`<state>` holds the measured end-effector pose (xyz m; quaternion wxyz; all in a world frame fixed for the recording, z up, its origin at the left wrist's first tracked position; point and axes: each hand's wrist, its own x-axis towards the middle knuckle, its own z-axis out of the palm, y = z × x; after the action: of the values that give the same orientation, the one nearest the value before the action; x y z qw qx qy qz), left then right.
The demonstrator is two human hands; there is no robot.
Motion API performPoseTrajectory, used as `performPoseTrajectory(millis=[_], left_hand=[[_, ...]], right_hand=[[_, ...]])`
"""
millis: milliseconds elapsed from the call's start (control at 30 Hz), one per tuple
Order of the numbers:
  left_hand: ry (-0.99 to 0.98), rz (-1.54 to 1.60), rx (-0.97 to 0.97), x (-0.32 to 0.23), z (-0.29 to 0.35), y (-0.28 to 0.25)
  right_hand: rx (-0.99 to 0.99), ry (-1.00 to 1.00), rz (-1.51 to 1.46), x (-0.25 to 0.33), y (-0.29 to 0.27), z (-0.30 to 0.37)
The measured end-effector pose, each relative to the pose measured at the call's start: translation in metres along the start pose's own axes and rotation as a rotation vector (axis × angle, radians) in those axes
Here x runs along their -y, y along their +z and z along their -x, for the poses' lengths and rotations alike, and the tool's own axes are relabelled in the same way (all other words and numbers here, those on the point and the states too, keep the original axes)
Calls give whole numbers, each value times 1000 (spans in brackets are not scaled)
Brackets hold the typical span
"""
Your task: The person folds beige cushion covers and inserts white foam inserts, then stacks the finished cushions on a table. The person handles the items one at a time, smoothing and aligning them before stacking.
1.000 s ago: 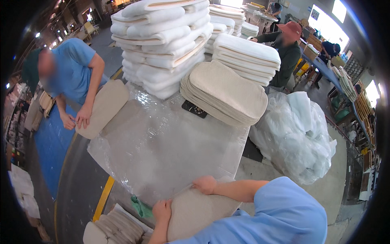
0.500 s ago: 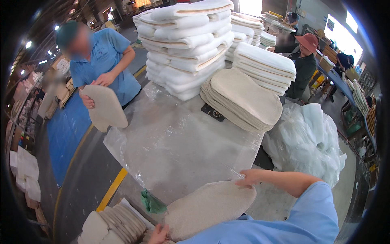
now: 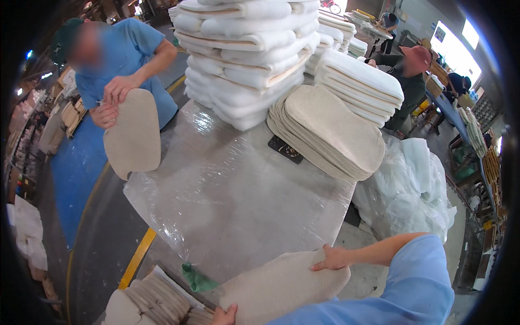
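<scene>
A beige, rounded fabric pad (image 3: 284, 284) is stretched between my hands at the table's near edge. My right hand (image 3: 332, 258) grips its far right edge, with the thumb lying on the upper face. At the lower left corner, my left hand (image 3: 224, 316) pinches the pad between thumb and fingers, partly cut off by the picture's lower edge. A bunched green plastic piece (image 3: 197, 278) lies just beyond the pad's left end. Below it, a stack of similar beige pads (image 3: 149, 300) stands on edge beside my left hand.
Transparent plastic covers the table (image 3: 233, 189). A beige pad stack (image 3: 330, 130), a dark patterned card (image 3: 285, 149) and tall white folded padding (image 3: 249, 59) stand farther back. Bagged plastic (image 3: 409, 189) bulges at the right. Across the left side, a co-worker (image 3: 122, 65) holds another pad.
My right hand has shifted inward over the pad's edge, its thumb now on top. The co-worker has turned their pad more upright and brought both hands to its upper edge. The view has shifted slightly.
</scene>
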<state>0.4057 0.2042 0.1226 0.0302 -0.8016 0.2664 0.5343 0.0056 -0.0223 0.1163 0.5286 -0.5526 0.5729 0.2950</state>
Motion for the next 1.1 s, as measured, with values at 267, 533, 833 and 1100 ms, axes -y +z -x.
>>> performPoseTrajectory(millis=[267,533,833,1100], left_hand=[[-10,49,41,7,-35,5],[135,-14,-220,2,-45,9],[748,-548,-381,-108,-61,48],[995,-586,-468,-110,-39,83]], right_hand=[[-39,65,71,-1,7,-18],[-55,-17,284,20,-10,-11],[-349,-477,672,90,45,-32],[-597,-777,542,40,92,-50]])
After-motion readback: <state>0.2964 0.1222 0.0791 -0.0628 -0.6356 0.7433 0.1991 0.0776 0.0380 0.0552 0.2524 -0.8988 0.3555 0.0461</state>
